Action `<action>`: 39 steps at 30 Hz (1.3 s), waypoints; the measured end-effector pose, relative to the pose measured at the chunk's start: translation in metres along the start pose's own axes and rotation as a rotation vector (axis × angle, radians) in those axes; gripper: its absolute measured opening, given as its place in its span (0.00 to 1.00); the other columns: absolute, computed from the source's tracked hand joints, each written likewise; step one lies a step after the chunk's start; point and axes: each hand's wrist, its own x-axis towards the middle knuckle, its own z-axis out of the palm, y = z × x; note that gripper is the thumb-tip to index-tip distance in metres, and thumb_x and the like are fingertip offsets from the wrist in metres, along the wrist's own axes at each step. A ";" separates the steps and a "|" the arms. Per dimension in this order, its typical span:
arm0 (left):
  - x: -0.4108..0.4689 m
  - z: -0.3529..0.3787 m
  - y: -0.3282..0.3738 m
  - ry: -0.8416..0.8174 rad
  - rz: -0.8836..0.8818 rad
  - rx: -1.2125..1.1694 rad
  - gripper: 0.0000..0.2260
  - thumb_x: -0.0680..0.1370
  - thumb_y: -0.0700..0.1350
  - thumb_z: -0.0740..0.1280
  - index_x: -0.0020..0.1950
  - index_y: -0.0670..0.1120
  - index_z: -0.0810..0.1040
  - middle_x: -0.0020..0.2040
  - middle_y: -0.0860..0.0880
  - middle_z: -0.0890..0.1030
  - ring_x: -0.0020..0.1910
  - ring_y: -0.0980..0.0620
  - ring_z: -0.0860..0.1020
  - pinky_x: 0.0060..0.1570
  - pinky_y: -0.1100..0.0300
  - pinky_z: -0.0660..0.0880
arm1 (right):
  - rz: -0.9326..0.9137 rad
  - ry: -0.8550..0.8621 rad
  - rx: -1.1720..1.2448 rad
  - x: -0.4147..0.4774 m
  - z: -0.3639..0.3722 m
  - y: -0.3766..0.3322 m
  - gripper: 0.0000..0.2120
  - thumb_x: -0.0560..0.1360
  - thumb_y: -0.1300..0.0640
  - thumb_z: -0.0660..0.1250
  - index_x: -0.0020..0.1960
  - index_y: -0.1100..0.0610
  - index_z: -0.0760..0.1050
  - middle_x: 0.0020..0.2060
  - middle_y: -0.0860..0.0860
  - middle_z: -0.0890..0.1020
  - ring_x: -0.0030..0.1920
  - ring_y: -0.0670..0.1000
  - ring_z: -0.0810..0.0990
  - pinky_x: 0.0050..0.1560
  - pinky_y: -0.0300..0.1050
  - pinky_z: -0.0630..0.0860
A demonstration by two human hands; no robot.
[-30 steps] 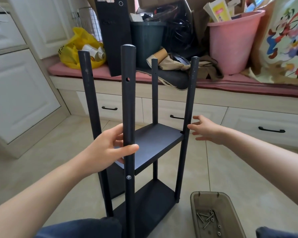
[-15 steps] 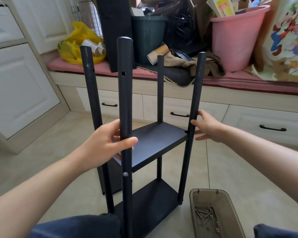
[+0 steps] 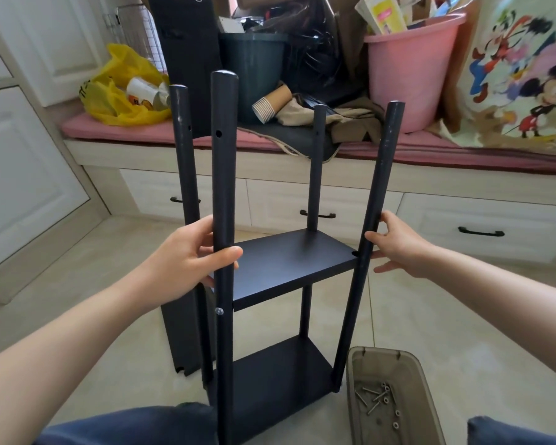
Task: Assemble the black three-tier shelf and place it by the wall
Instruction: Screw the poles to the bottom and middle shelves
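Observation:
The black shelf frame (image 3: pixel 289 261) stands upright on the tiled floor between my knees, with several round posts and two boards fitted, a middle one and a bottom one (image 3: pixel 280 377). My left hand (image 3: pixel 187 258) grips the near front post (image 3: pixel 223 194) just above a silver screw. My right hand (image 3: pixel 395 244) curls its thumb and fingers around the right post (image 3: pixel 376 194) at the level of the middle board. Each post top shows an empty screw hole. A loose black board (image 3: pixel 182 332) leans on edge behind the left posts.
A brown plastic tray (image 3: pixel 360 367) with several screws lies on the floor at lower right. Behind the shelf runs a drawer bench with a pink cushion (image 3: pixel 87 126), carrying a yellow bag, a tall black board (image 3: pixel 187 59), a dark bin and a pink bucket (image 3: pixel 408 75). White cabinets stand at left.
My right hand has moved from beside the right post onto it and now holds it. The frame has tilted slightly and my view has come closer. My left hand keeps its grip.

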 end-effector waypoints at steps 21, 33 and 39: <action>0.055 0.019 -0.046 0.279 -0.123 0.103 0.11 0.81 0.41 0.68 0.60 0.54 0.73 0.54 0.52 0.80 0.53 0.54 0.81 0.40 0.63 0.81 | -0.099 0.103 -0.057 -0.041 -0.019 0.028 0.10 0.81 0.57 0.65 0.58 0.48 0.66 0.48 0.57 0.82 0.49 0.55 0.84 0.43 0.52 0.84; 0.063 0.018 -0.049 0.410 -0.187 0.099 0.14 0.81 0.37 0.68 0.65 0.46 0.73 0.54 0.47 0.78 0.54 0.47 0.79 0.44 0.55 0.84 | -0.221 0.106 -0.225 -0.049 -0.006 0.018 0.13 0.72 0.57 0.74 0.45 0.42 0.72 0.37 0.51 0.85 0.41 0.54 0.85 0.50 0.58 0.81; 0.066 0.013 -0.054 0.450 -0.265 0.135 0.12 0.81 0.37 0.67 0.64 0.44 0.72 0.57 0.44 0.77 0.57 0.43 0.79 0.42 0.57 0.83 | -0.252 0.045 -0.290 -0.059 0.006 0.019 0.10 0.71 0.54 0.75 0.41 0.45 0.74 0.36 0.47 0.84 0.42 0.51 0.84 0.48 0.51 0.81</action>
